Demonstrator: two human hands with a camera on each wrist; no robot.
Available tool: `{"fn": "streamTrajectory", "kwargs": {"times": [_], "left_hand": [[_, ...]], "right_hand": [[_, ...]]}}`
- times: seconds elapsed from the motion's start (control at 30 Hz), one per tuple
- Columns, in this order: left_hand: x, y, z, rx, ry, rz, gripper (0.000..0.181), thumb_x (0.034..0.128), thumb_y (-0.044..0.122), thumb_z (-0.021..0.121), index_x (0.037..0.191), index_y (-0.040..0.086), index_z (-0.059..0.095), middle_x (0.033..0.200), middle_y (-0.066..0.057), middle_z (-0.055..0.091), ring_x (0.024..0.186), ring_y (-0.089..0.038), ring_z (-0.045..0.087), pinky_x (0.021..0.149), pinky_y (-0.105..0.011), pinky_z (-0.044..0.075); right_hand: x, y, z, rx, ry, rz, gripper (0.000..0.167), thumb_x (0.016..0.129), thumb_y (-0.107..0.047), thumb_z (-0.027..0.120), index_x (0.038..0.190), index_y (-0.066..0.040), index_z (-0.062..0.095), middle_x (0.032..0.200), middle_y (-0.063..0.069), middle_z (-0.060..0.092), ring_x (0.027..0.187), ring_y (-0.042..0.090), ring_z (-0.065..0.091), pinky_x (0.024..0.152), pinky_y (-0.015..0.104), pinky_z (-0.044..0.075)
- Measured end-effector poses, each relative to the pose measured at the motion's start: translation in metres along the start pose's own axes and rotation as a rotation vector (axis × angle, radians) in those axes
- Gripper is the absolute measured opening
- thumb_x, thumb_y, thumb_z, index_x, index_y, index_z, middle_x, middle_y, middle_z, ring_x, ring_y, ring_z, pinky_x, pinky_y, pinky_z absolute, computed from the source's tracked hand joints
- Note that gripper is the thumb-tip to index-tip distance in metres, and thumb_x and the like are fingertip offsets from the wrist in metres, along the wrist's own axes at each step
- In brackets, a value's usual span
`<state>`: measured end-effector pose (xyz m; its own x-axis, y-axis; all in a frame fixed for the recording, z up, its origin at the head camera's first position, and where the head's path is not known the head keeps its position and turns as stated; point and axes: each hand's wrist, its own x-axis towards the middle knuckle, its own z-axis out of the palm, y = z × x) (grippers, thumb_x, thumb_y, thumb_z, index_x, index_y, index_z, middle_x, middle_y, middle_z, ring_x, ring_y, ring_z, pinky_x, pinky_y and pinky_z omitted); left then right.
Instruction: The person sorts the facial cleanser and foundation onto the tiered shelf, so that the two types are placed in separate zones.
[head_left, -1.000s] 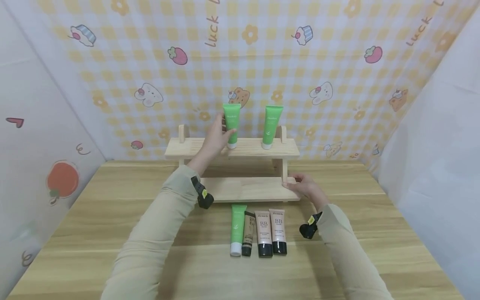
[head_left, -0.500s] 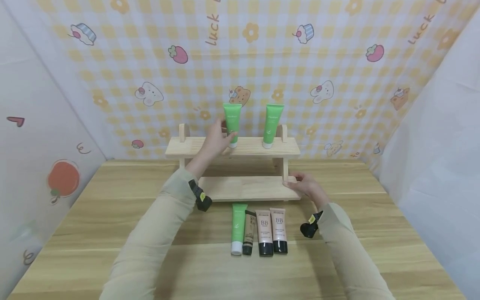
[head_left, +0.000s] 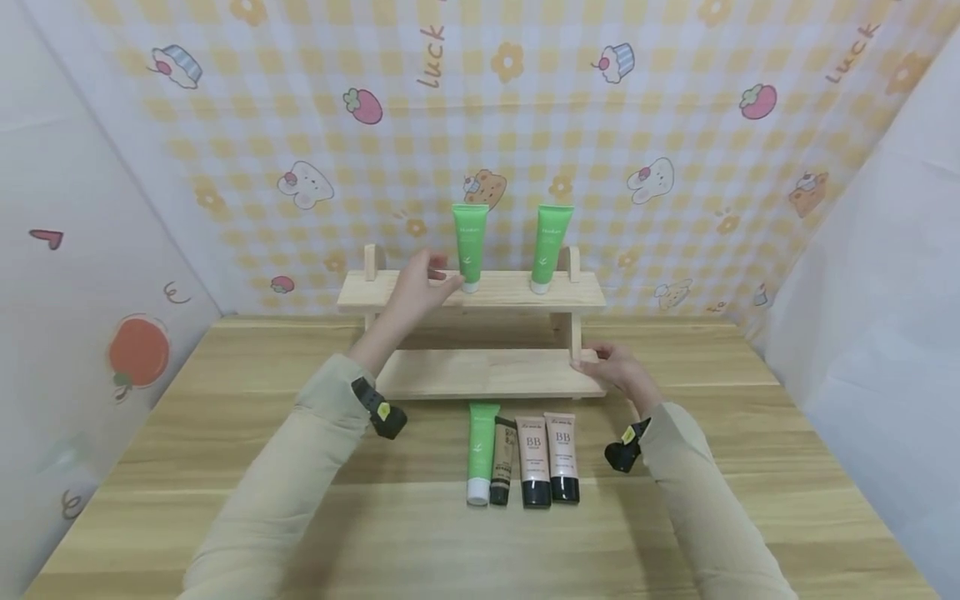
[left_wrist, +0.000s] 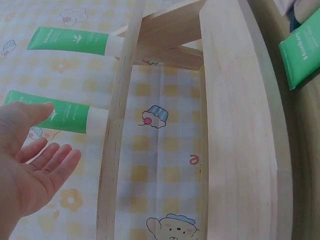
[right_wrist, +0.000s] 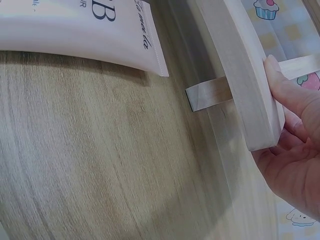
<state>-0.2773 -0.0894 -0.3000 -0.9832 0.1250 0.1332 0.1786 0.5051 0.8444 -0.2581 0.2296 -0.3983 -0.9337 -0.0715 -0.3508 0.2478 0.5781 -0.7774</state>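
Head view, yellow-checked backdrop cloth: spreads behind everything, printed with strawberries, cupcakes and "luck".
Wood-grain counter: carries a wooden shelf and, in front of it, a row of four tubes.
Two-tier wooden shelf: stands near the counter's far edge, close to the cloth.
Left hand: fingers loosely spread, thumb tip right at the nearer green tube; whether it touches, I cannot tell.
Right hand: fingers and thumb grip the right end of the lower board.
Upright green tubes: the left one and the right one stand well apart on white caps, on the upper board.
BB cream tubes: two lie side by side, black caps toward the person.
Flat green tube: lies at the row's left end.
Narrow brown tube: lies between green and BB.
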Motion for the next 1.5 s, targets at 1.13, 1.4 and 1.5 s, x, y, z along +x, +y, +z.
{"fn": "streamTrajectory", "kwargs": {"times": [1.13,1.4,1.5], "left_hand": [[-0.085,-0.034,0.022,0.107,-0.218,-0.092,0.046,0.0875,0.029,0.06,0.122,0.002,0.047,0.115,-0.014,0.058,0.104,-0.027,0.058,0.081,-0.035,0.053],[-0.104,-0.042,0.045,0.134,-0.288,-0.156,0.046,0.0836,0.026,0.065,0.119,0.002,0.049,0.109,-0.012,0.061,0.095,-0.022,0.06,0.082,-0.033,0.053],[-0.11,-0.048,0.053,0.151,-0.315,-0.182,0.046,0.0826,0.025,0.066,0.119,0.002,0.049,0.108,-0.011,0.061,0.093,-0.02,0.06,0.082,-0.033,0.053]], "right_hand": [[-0.001,0.0,-0.001,-0.009,-0.02,0.015,0.065,0.086,-0.032,0.062,0.135,0.002,0.036,0.143,0.026,0.03,0.13,0.039,0.032,0.111,0.046,0.028],[0.0,0.002,-0.001,0.008,-0.022,0.01,0.065,0.086,-0.032,0.062,0.135,0.001,0.035,0.143,0.024,0.031,0.13,0.038,0.032,0.112,0.045,0.027],[0.0,0.002,-0.002,0.008,-0.026,0.005,0.065,0.086,-0.032,0.061,0.136,0.001,0.035,0.144,0.025,0.03,0.131,0.038,0.032,0.112,0.046,0.027]]}}
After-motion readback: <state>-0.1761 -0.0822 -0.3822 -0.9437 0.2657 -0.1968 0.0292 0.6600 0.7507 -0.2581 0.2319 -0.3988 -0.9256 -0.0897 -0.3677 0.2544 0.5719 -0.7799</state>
